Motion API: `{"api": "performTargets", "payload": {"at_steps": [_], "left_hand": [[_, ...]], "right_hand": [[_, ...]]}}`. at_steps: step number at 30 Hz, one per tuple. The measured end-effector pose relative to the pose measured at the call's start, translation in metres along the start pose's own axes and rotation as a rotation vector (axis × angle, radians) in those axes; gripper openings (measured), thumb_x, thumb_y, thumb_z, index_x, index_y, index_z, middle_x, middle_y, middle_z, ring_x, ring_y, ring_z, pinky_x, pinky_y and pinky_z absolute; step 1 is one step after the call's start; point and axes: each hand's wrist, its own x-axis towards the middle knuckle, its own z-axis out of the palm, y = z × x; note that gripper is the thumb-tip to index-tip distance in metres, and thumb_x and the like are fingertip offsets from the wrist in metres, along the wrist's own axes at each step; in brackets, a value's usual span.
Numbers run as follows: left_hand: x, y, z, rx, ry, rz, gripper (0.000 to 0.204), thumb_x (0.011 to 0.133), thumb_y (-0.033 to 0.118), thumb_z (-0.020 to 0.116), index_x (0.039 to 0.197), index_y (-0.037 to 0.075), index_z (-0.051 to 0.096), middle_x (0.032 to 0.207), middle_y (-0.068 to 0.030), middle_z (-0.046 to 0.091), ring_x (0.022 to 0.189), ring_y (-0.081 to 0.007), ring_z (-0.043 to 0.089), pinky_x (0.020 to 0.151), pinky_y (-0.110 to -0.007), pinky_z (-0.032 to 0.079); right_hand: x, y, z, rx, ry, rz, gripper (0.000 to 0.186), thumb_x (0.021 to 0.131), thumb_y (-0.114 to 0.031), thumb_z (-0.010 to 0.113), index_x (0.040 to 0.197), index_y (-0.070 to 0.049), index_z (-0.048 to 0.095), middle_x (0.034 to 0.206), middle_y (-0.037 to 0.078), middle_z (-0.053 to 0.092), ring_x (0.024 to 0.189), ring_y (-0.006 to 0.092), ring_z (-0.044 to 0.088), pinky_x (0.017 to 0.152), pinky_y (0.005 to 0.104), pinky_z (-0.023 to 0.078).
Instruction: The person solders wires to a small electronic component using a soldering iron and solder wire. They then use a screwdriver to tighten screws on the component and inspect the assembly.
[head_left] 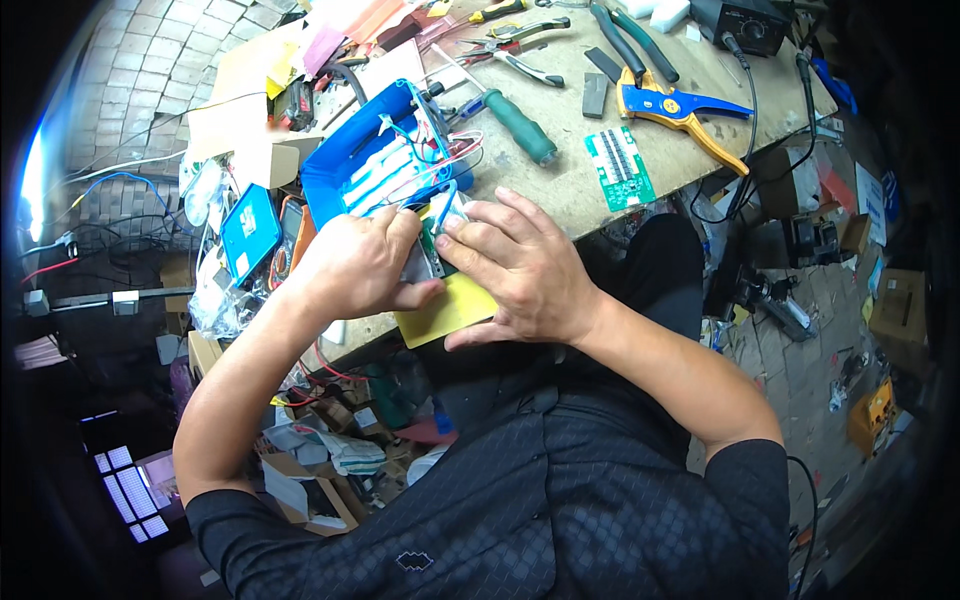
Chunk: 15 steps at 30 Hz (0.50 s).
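At the table's near edge my left hand (360, 262) grips a small green circuit board (430, 250) with a yellow sheet (450, 312) under it. My right hand (525, 268) closes over the board's other side, fingertips on its upper end near a thick blue wire (447, 205). Most of the board is hidden by my fingers. Just beyond my hands stands an open blue box (330, 165), holding white-and-blue wrapped packs (395, 172) with red and white wires. A blue lid (250, 232) leans to the left of my left hand.
On the worktable (560, 205) lie a second green circuit board (620, 168), a blue-and-yellow wire stripper (670, 105), a green-handled screwdriver (520, 127) and several pliers (520, 60). A black control unit (745, 25) with cables stands at the far right. Boxes and clutter cover the floor.
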Motion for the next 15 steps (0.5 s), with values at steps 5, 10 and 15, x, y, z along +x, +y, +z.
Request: {"api": "performTargets", "payload": {"at_steps": [5, 10, 15], "left_hand": [[-0.004, -0.002, 0.000, -0.022, -0.021, -0.001, 0.072, 0.091, 0.065, 0.082, 0.111, -0.001, 0.062, 0.098, -0.0228, 0.070, 0.088, -0.0433, 0.074, 0.075, -0.051, 0.061], [-0.017, 0.002, 0.011, -0.145, 0.141, -0.057, 0.073, 0.091, 0.067, 0.083, 0.116, 0.002, 0.062, 0.106, -0.0206, 0.068, 0.094, -0.0419, 0.073, 0.078, -0.051, 0.060], [-0.043, 0.025, 0.037, -0.255, 0.465, -0.206, 0.077, 0.088, 0.060, 0.088, 0.134, 0.003, 0.065, 0.117, -0.0199, 0.070, 0.112, -0.0414, 0.071, 0.093, -0.049, 0.058]], "right_hand": [[0.001, 0.001, 0.000, 0.020, -0.007, -0.017, 0.096, 0.085, -0.084, 0.070, 0.139, -0.004, 0.075, 0.143, 0.011, 0.068, 0.142, 0.0328, 0.057, 0.129, 0.0564, 0.038], [0.008, -0.005, -0.019, 0.010, -0.088, 0.001, 0.093, 0.083, -0.078, 0.081, 0.141, -0.006, 0.074, 0.144, 0.012, 0.068, 0.141, 0.0351, 0.060, 0.125, 0.0567, 0.043], [0.019, 0.016, -0.054, -0.052, -0.019, 0.182, 0.053, 0.095, -0.041, 0.083, 0.133, -0.004, 0.072, 0.132, 0.016, 0.072, 0.125, 0.0389, 0.070, 0.103, 0.0495, 0.058]]}}
